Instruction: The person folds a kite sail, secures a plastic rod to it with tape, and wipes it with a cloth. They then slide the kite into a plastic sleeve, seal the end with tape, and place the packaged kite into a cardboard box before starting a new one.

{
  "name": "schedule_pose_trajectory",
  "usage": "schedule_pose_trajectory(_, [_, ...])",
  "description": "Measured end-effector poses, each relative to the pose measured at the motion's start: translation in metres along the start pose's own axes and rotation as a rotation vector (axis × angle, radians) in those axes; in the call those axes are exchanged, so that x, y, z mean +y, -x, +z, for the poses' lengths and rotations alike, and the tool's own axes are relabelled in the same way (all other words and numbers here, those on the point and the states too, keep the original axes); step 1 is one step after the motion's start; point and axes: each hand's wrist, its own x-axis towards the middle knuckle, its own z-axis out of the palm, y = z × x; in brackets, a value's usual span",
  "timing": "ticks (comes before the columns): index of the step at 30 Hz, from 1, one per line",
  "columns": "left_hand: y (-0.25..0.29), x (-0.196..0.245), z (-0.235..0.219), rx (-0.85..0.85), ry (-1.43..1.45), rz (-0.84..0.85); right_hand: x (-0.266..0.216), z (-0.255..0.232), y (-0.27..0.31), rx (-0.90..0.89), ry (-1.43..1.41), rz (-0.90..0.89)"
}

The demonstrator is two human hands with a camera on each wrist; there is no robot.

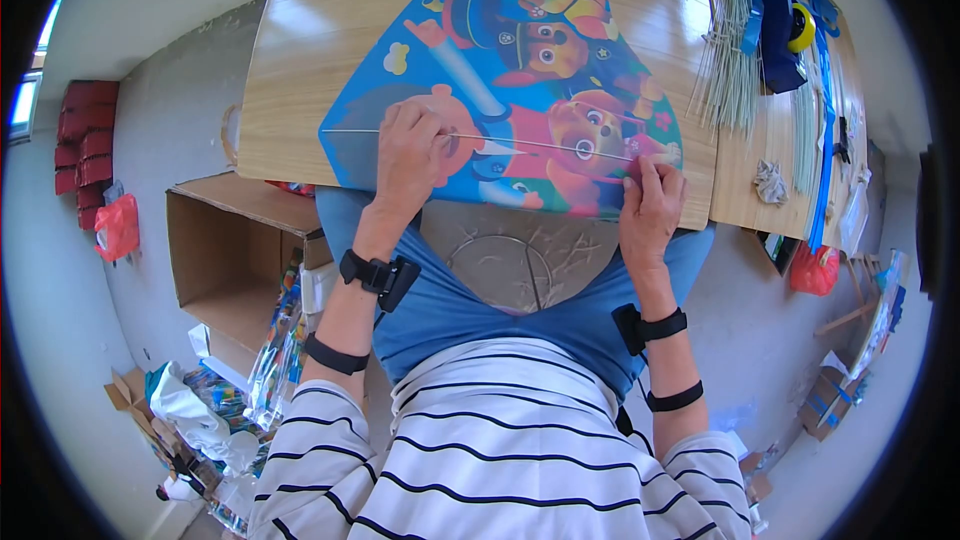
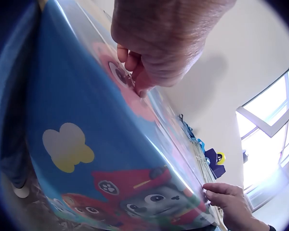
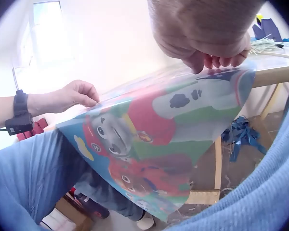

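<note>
A glossy sheet [image 1: 560, 70] printed with cartoon puppies on blue lies over the table's near edge, its front part hanging down over the person's knees. Across it runs a thin pale rod [image 1: 540, 146]. With bent fingers, the left hand [image 1: 410, 155] pinches the rod left of the middle, over a printed face. Near the sheet's right corner, the right hand [image 1: 655, 195] pinches the rod's end against the sheet between thumb and fingers. From the right wrist view, the left hand [image 3: 77, 98] shows thumb and fingertips together at the sheet's upper edge.
A bundle of thin pale rods [image 1: 728, 55] lies on the table's right side beside a dark blue holder with a yellow roll [image 1: 800, 28]. A crumpled grey wad [image 1: 770, 182] is nearby. An open cardboard box [image 1: 225, 270] stands below the table's left edge.
</note>
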Motion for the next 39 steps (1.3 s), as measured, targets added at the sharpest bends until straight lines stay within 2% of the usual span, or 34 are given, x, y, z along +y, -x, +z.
schedule_pose_trajectory(8, [0.010,-0.024,-0.018,0.103,-0.052,-0.071,0.003,0.001,0.002,0.021,-0.052,0.002])
schedule_pose_trajectory(12, [0.013,-0.031,-0.025,0.073,-0.121,-0.083,0.005,0.004,0.002,0.027,-0.044,-0.036])
schedule_pose_trajectory(24, [0.006,-0.017,-0.013,0.008,-0.041,-0.063,0.001,0.005,0.004,0.022,-0.034,-0.038])
schedule_pose_trajectory(32, [0.007,-0.020,-0.015,0.021,-0.072,-0.036,-0.002,0.002,0.004,0.054,-0.121,0.006])
schedule_pose_trajectory(39, [0.007,-0.020,-0.009,0.026,-0.108,-0.017,-0.003,0.012,0.010,0.079,-0.067,-0.044])
